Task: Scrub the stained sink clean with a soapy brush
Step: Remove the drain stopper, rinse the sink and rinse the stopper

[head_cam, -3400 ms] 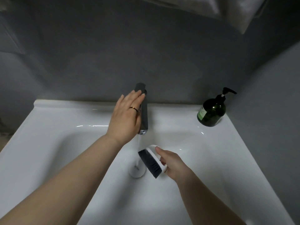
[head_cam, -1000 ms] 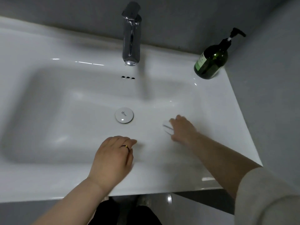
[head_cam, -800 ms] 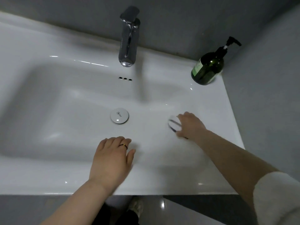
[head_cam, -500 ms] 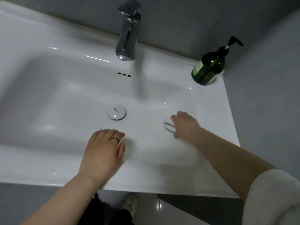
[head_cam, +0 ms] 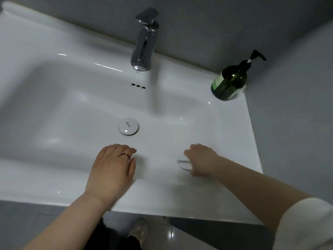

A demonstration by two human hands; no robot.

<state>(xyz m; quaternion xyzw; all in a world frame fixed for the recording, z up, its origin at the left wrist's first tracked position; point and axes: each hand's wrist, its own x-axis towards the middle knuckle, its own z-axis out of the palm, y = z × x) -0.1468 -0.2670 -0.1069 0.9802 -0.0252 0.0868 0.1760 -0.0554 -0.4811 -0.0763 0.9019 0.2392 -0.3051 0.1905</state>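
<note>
Brush (head_cam: 184, 164) slid toward sink (head_cam: 54, 109) front, right hand (head_cam: 202, 159) gripping; left hand (head_cam: 111, 170) flat.

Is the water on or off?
Off. No stream falls from the tap, and nothing splashes around the drain.

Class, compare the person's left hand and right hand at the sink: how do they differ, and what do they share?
The left hand rests palm down on the front rim of the sink, holding nothing; the right hand grips a white brush down inside it. The left hand wears a ring; the right hand shows none. Both are bare and reach over the sink's front edge.
</note>
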